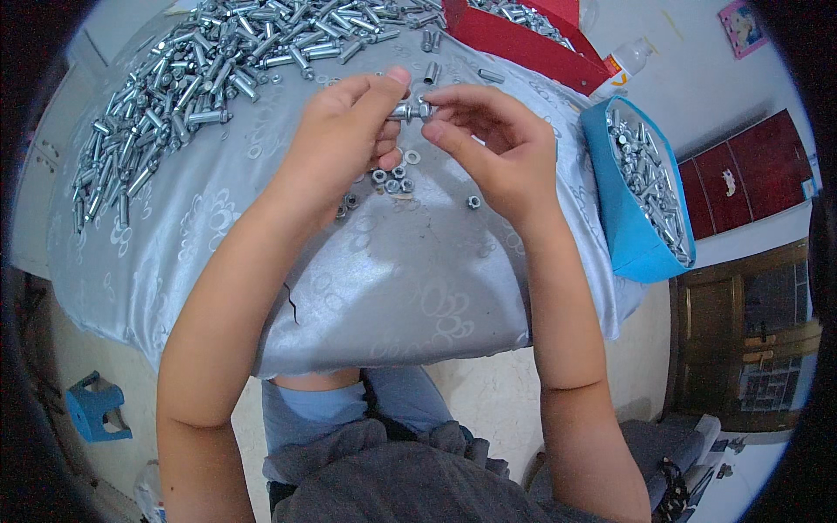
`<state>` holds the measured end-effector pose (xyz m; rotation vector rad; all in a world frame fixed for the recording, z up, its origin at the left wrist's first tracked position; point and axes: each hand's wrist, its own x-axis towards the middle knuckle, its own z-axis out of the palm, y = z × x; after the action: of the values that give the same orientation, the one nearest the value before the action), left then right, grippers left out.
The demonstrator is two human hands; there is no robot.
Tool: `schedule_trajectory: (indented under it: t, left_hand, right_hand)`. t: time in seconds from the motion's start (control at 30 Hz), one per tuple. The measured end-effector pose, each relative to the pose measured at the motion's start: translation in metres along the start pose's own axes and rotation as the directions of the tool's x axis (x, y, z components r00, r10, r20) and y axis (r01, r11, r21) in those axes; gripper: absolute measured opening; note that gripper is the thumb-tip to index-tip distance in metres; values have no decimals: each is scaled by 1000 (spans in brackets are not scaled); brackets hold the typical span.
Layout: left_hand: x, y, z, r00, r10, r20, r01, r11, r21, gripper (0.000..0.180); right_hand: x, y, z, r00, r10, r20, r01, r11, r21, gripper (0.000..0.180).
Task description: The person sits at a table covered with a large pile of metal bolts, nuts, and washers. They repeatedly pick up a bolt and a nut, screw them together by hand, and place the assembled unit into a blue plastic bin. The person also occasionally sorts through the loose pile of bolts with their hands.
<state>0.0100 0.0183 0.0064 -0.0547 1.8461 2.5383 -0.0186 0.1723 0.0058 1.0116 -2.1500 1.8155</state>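
Above the middle of the table, my left hand [344, 126] is closed around a silver expansion bolt [403, 112] whose end points to the right. My right hand [506, 144] pinches a hex nut [425, 111] at that end between thumb and fingertips; whether it is threaded on I cannot tell. Below the hands lie several loose nuts [392, 186] and a flat washer [411, 157]. One more nut [473, 202] sits apart, under my right wrist. Just beyond the hands are a metal sleeve [432, 73] standing up and another sleeve [491, 76] on its side.
A big heap of bolts [209, 74] covers the far left of the silver tablecloth [392, 296]. At the far right stand a red box [523, 39] of metal parts and a white bottle [626, 63]. A blue bin [641, 235] full of bolts is at the right edge.
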Motion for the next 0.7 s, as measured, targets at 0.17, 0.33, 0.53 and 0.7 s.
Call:
schedule_trajectory:
  t: [0.17,0.33,0.53,0.7]
  left_hand:
    - [-3,3,3,1000,-14,15,14,1000,7,32]
    - [-2,4,-1,999,0,36,-1,1000,29,30]
    - [-2,3,0,1000,-23,11,22,999,41,27]
    - [-2,3,1,999,-28,19,27,999,37,26]
  right_hand:
    - [-2,5,-9,986,-97,135,136,939,-316,20]
    - [-3,-6,-2,996,-81,26,85,966,-245,22]
    - [0,5,-11,973,-207,104,231,902,-366,29]
    - [-1,-3,-10,989,-130,71,146,925,-351,25]
